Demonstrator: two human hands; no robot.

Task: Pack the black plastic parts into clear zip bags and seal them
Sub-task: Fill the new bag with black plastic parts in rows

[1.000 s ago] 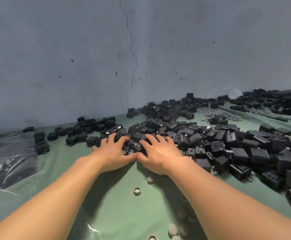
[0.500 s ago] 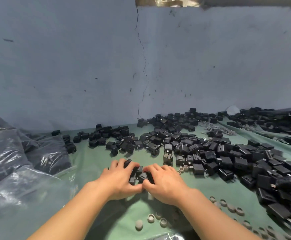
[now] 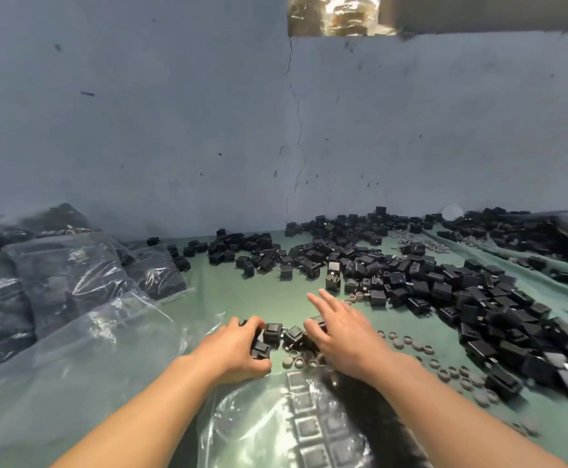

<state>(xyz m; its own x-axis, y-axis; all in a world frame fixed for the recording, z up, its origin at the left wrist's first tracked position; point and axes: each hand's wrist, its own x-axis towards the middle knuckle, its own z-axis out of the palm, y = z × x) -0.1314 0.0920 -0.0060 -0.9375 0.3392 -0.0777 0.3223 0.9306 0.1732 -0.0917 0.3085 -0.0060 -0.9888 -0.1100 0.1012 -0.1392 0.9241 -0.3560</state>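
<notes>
Closest, a clear zip bag (image 3: 242, 430) lies flat on the green table (image 3: 248, 298). Inside it are square packed parts (image 3: 306, 428) in neat rows. Just past it, the left hand (image 3: 238, 349) curls its fingers round a few black parts (image 3: 272, 332), small, boxy and shiny. The right hand (image 3: 340, 336) touches them with straight, spread fingers. Farther back lies a big pile (image 3: 411, 282) of the same parts, with full bags (image 3: 56, 282) on the left.
</notes>
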